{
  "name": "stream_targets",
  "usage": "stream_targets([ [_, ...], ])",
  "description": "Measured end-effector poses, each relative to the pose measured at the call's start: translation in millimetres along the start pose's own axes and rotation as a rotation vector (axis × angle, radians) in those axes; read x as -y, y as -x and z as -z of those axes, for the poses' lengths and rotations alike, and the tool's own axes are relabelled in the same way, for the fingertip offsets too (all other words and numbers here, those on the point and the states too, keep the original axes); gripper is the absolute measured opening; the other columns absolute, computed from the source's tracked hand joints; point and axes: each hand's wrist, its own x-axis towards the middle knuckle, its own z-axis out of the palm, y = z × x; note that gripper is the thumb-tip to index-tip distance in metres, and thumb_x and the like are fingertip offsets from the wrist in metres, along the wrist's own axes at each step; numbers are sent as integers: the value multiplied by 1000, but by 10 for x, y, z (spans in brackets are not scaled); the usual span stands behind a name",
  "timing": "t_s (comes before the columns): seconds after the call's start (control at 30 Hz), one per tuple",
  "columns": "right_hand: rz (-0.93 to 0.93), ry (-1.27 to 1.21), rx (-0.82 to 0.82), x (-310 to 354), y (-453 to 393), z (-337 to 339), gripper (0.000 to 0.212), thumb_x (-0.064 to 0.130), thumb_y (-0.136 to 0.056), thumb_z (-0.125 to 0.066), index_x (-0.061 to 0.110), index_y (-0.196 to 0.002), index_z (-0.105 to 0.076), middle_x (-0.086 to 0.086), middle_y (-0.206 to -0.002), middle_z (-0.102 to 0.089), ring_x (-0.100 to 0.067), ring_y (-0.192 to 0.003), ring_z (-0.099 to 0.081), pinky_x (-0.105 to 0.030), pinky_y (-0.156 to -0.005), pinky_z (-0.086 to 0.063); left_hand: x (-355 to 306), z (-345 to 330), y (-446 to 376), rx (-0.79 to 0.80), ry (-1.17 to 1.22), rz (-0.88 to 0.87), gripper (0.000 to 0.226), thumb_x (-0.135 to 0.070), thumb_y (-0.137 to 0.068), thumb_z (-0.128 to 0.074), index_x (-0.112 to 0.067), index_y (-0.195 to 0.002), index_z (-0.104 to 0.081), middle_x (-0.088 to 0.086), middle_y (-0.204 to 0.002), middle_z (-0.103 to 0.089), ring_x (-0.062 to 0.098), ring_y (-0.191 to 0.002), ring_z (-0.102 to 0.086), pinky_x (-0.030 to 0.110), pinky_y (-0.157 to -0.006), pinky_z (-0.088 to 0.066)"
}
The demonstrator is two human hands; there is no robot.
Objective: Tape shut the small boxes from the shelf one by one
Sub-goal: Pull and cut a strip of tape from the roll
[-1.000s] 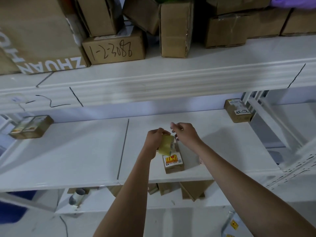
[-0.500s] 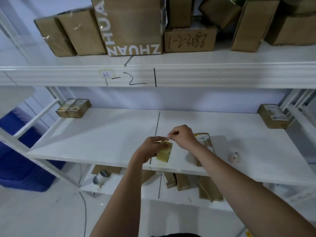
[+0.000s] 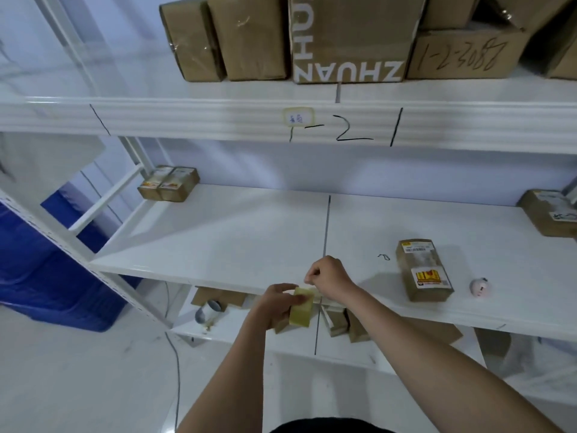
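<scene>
The small brown cardboard box with the yellow-and-red label [image 3: 424, 270] lies flat on the white middle shelf board [image 3: 237, 232], off at about three o'clock from the hands and well apart from them, untouched. Just past its near corner sits a little round pinkish object [image 3: 480, 287]. In front of the shelf edge, the left hand [image 3: 276, 304] is curled round a yellowish roll of packing tape [image 3: 302, 306], gripping it. The right hand [image 3: 327, 278], at one o'clock from the roll, has its fingers bunched in a pinch, seemingly on the tape's loose end, though the strip is too faint to be sure. Two small labelled cartons [image 3: 168, 184] sit far off at ten o'clock.
</scene>
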Motion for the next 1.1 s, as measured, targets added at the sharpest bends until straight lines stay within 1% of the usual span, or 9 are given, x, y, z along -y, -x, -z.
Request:
stream_targets([
  [0.1, -12, -24, 5, 30, -48, -120, 11, 1, -87, -71, 6, -81, -79, -2, -86, -76, 1, -73, -64, -5, -65, -45, 117, 87, -59, -20, -49, 17, 34, -17, -81, -80, -7, -112, -71, 20, -105, -73, 34, -98, -71, 48, -96, -55],
  [0.17, -14, -19, 19, 71, -83, -187, 10, 2, -87, -71, 6, -81, -79, -1, -84, -76, 4, -71, -63, -4, -63, -45, 173, 130, -97, -38, -73, 26, 32, -23, -76, -80, -3, -100, -74, 18, -95, -72, 27, -85, -64, 41, -85, -54],
  [0.3, -43, -16, 21, 41, -130, -311, 9, 1, -86, -73, 3, -80, -79, 6, -74, -70, 5, -70, -62, -3, -60, -43, 189, 208, -193, -51, -113, 65, 19, -22, -78, -79, -10, -84, -66, 11, -83, -57, 23, -80, -54, 37, -74, -45],
  [0.43, -73, -15, -6, 19, -244, -301, 7, 2, -86, -73, 4, -84, -80, -1, -86, -76, -5, -78, -67, -8, -69, -47, 186, 195, -310, -79, -139, 71, 30, -24, -78, -83, 1, -88, -69, 15, -85, -67, 24, -76, -61, 36, -74, -53],
  [0.57, -115, 44, 16, 23, -385, -290, 3, 7, -84, -79, 7, -86, -81, -4, -91, -78, -7, -78, -65, -14, -76, -47, 179, 140, -378, -72, -140, 95, 34, -24, -80, -82, -4, -102, -66, 8, -80, -68, 18, -67, -66, 24, -56, -53],
  [0.67, -144, 74, 35, 0, -427, -353, 3, 5, -83, -79, 6, -84, -81, -5, -89, -78, -11, -85, -70, -18, -84, -51, 208, 164, -426, -48, -128, 114, 34, -19, -82, -80, -6, -110, -66, 12, -99, -72, 24, -88, -73, 30, -72, -61],
  [0.8, -141, 73, 28, -22, -459, -449, 8, 1, -84, -75, 5, -79, -81, -5, -86, -77, -15, -87, -71, -25, -90, -55, 255, 204, -505, -43, -105, 128, 23, -18, -83, -81, -7, -99, -68, 9, -89, -72, 17, -74, -70, 27, -66, -61],
  [0.97, -134, 77, 29, -38, -507, -512, 11, -2, -83, -72, 3, -77, -80, -6, -84, -77, -15, -84, -71, -27, -89, -57, 289, 203, -607, -42, -80, 146, 35, -20, -79, -83, -6, -108, -68, 13, -102, -74, 20, -83, -71, 35, -81, -62],
  [1.1, -136, 106, 19, -46, -530, -542, 8, -1, -83, -72, 4, -86, -77, -7, -90, -75, -19, -88, -70, -28, -86, -56, 292, 203, -634, -33, -50, 154, 34, -17, -81, -81, -4, -109, -67, 15, -104, -74, 23, -88, -73, 35, -82, -62],
])
